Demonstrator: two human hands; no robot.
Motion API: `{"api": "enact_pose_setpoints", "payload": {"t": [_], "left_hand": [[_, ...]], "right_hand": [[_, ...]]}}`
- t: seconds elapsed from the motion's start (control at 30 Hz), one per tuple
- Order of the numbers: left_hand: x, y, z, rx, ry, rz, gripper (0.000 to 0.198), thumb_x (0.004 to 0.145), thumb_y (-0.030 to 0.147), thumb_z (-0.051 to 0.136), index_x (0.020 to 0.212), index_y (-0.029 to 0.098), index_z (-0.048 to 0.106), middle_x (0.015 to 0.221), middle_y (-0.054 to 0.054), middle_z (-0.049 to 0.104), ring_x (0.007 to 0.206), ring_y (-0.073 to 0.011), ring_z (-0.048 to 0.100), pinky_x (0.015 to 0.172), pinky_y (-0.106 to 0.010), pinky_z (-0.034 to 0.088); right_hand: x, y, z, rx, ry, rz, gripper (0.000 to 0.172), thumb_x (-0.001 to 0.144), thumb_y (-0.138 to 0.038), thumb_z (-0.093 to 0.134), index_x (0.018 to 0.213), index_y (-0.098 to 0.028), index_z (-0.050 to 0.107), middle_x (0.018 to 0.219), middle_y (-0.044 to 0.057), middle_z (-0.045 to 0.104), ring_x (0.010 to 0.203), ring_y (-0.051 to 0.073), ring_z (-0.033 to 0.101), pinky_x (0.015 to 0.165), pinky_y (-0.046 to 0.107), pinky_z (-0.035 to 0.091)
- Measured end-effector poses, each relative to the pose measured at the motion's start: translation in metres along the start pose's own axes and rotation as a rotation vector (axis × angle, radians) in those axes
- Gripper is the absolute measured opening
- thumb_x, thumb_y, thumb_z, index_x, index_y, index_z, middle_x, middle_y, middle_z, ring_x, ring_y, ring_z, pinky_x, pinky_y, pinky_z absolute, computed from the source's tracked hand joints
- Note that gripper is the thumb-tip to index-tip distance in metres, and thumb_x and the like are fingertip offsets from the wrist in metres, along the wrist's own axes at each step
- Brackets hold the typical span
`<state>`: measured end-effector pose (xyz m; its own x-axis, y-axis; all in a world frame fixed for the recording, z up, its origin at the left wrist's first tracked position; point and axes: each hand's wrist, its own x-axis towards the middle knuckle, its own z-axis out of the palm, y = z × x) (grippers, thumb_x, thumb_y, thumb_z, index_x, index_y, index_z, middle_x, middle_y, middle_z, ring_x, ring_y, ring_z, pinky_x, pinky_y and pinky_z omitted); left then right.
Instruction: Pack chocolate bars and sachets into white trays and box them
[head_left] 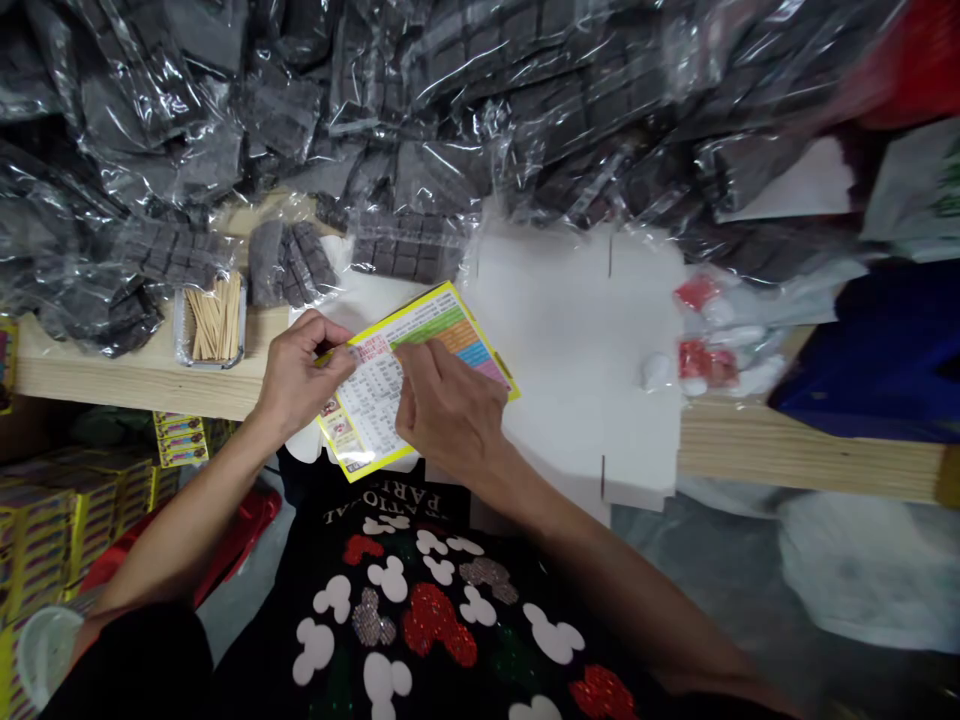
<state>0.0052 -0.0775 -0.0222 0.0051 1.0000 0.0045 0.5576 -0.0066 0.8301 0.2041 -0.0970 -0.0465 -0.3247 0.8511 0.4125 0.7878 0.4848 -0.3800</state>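
Note:
A printed card [435,335] with a yellow border, small text and coloured stripes lies tilted on a wooden table [787,450]. My left hand [300,375] pinches the card's left edge with thumb and fingers closed. My right hand [450,405] rests curled on the middle of the card, pressing it down; its fingertips are hidden. Under the card lies a flat white cardboard sheet [570,340].
Many clear plastic bags of dark chocolate-like blocks [420,120] are heaped at the back. A small tray of wooden sticks [214,320] stands left. Red-and-white wrapped items [705,340] lie right, beside a blue bag [885,350]. Yellow boxes [52,520] are stacked below left.

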Motion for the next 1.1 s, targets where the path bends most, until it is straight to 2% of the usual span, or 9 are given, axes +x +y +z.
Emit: {"api": "enact_pose_setpoints", "payload": {"t": [0.23,0.37,0.57,0.67,0.73,0.87,0.93,1.0,1.1], "left_hand": [[0.0,0.001,0.001,-0.069,0.006,-0.055,0.013,0.084,0.033,0.077,0.082,0.02,0.075,0.084,-0.002,0.07,0.074,-0.0146,0.06,0.069,-0.028,0.05],[0.002,0.001,0.005,-0.037,0.02,-0.061,0.008,0.083,0.026,0.073,0.077,0.02,0.072,0.08,0.0,0.066,0.071,-0.0137,0.058,0.068,-0.027,0.049],[-0.002,-0.008,0.0,0.047,0.001,0.093,0.011,0.087,0.019,0.065,0.089,0.021,0.076,0.087,-0.001,0.071,0.079,-0.0158,0.064,0.072,-0.029,0.052],[-0.01,-0.01,-0.007,0.104,0.002,0.223,0.017,0.094,0.028,0.068,0.106,0.022,0.078,0.103,-0.005,0.076,0.093,-0.0199,0.069,0.084,-0.035,0.055],[-0.017,-0.009,-0.01,0.189,0.058,0.288,0.022,0.094,0.032,0.072,0.114,0.022,0.077,0.114,-0.008,0.077,0.103,-0.0235,0.07,0.094,-0.04,0.055],[-0.021,-0.006,-0.013,0.385,0.155,0.243,0.018,0.09,0.036,0.078,0.103,0.023,0.078,0.104,-0.007,0.077,0.099,-0.0266,0.068,0.096,-0.045,0.051],[-0.016,-0.005,-0.016,0.398,0.093,0.164,0.016,0.089,0.035,0.078,0.099,0.023,0.079,0.095,-0.005,0.076,0.091,-0.0246,0.066,0.089,-0.042,0.051],[-0.007,-0.004,-0.02,0.347,-0.033,0.12,0.012,0.091,0.033,0.075,0.095,0.022,0.079,0.087,-0.003,0.074,0.082,-0.0211,0.065,0.081,-0.037,0.051],[0.007,-0.003,-0.025,0.306,-0.182,0.141,0.013,0.092,0.028,0.069,0.086,0.022,0.079,0.08,-0.002,0.072,0.073,-0.0175,0.064,0.071,-0.032,0.048]], "right_hand": [[0.001,0.001,0.001,-0.003,0.047,-0.03,0.019,0.093,-0.005,0.047,0.095,-0.02,0.06,0.079,0.002,0.062,0.069,0.016,0.051,0.06,0.033,0.026],[0.001,0.001,0.0,0.012,0.015,-0.008,0.019,0.093,-0.006,0.048,0.095,-0.02,0.06,0.079,0.002,0.063,0.069,0.016,0.051,0.06,0.034,0.025],[0.0,0.002,0.002,0.026,0.0,-0.014,0.018,0.092,-0.006,0.048,0.096,-0.019,0.06,0.081,0.003,0.064,0.072,0.017,0.053,0.06,0.033,0.026],[0.0,0.002,0.003,0.01,-0.005,-0.013,0.018,0.092,-0.006,0.048,0.097,-0.019,0.06,0.083,0.003,0.065,0.073,0.016,0.054,0.06,0.032,0.025],[0.001,0.002,0.003,-0.007,0.004,-0.014,0.018,0.093,-0.006,0.048,0.095,-0.019,0.059,0.082,0.004,0.065,0.073,0.016,0.054,0.059,0.033,0.024],[0.002,0.002,0.002,-0.031,0.023,-0.043,0.017,0.092,-0.006,0.048,0.094,-0.019,0.059,0.081,0.003,0.065,0.072,0.017,0.054,0.058,0.033,0.023],[0.002,0.002,0.003,-0.031,0.011,-0.048,0.018,0.09,-0.005,0.049,0.095,-0.019,0.059,0.082,0.003,0.065,0.072,0.017,0.054,0.058,0.033,0.022],[0.001,0.002,0.004,-0.027,-0.003,-0.045,0.019,0.09,-0.005,0.049,0.096,-0.019,0.06,0.083,0.004,0.066,0.073,0.017,0.055,0.058,0.033,0.022],[0.001,0.002,0.005,-0.03,-0.019,-0.028,0.019,0.09,-0.005,0.049,0.097,-0.018,0.061,0.084,0.005,0.067,0.075,0.018,0.055,0.059,0.033,0.023]]}}
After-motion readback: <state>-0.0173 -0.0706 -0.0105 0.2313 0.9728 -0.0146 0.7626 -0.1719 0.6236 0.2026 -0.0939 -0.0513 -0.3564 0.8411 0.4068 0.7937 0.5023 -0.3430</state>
